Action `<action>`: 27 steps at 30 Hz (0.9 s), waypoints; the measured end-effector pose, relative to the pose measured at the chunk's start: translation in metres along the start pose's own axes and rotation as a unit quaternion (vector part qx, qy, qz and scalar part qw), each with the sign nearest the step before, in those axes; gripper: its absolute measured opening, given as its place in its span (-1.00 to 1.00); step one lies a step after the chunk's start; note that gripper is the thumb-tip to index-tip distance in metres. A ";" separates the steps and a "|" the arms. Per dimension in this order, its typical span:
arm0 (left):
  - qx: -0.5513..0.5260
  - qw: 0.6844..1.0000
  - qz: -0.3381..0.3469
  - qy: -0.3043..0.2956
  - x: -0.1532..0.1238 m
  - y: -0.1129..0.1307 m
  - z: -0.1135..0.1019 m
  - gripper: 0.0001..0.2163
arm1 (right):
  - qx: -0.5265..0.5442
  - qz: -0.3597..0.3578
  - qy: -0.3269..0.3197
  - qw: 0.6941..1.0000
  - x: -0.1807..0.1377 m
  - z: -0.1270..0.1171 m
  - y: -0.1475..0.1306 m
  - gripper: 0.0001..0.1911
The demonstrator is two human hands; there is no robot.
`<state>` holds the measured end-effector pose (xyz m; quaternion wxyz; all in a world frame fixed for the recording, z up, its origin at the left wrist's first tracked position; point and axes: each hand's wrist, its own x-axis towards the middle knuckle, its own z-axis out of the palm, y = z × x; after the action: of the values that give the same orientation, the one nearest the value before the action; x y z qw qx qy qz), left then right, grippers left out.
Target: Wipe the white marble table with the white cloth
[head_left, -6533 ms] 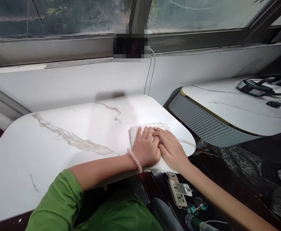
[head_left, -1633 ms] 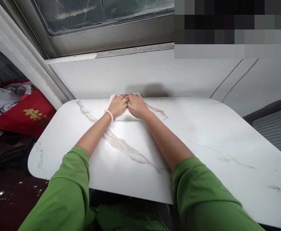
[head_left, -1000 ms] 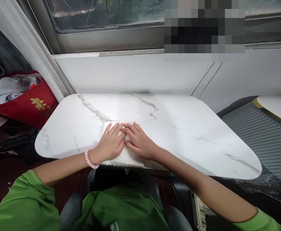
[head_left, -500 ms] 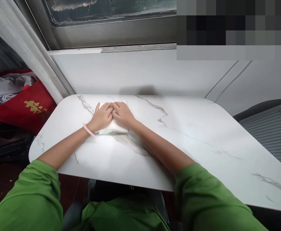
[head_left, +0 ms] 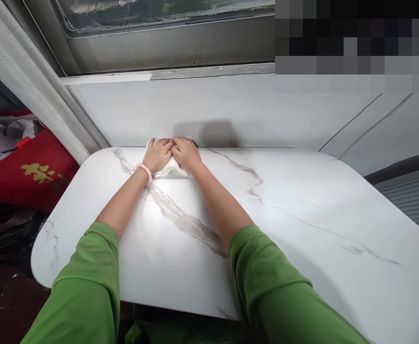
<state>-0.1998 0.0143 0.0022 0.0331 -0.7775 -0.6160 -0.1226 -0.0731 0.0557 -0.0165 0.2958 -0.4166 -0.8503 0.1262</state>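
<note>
White marbled tabletop ran along a pale wall, red bag off to the left. Left hand, with pink bracelet, and right hand both lay palm down on a white cloth, fingers extended forward, not closed around it; hands touching. Cloth sat at the table's back edge, by the wall. Its near edge ran roughly along the table's length; long axis unclear, hands covered most. Versus half a second earlier, cloth and hands had moved back toward the wall.
</note>
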 end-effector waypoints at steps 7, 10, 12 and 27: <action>0.020 1.000 -0.005 -0.012 -0.025 0.014 -0.003 -0.61 | 0.011 -0.032 -0.001 0.999 -0.025 -0.005 -0.007 -0.60; 0.026 1.000 0.005 -0.016 -0.051 0.028 -0.008 -0.60 | 0.012 -0.054 -0.014 0.998 -0.051 -0.013 -0.017 -0.58; 0.026 0.999 0.016 -0.019 -0.072 0.039 -0.012 -0.60 | 0.009 -0.058 -0.020 0.998 -0.073 -0.019 -0.027 -0.58; 0.001 0.999 0.053 -0.007 -0.243 0.089 -0.053 -0.60 | 0.005 -0.111 -0.046 0.993 -0.219 -0.042 -0.128 -0.56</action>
<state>-0.1730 -0.2487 0.0058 0.0354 -0.8099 -0.5741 -0.1145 -0.0238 -0.1968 -0.0114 0.2706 -0.3115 -0.9035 0.1158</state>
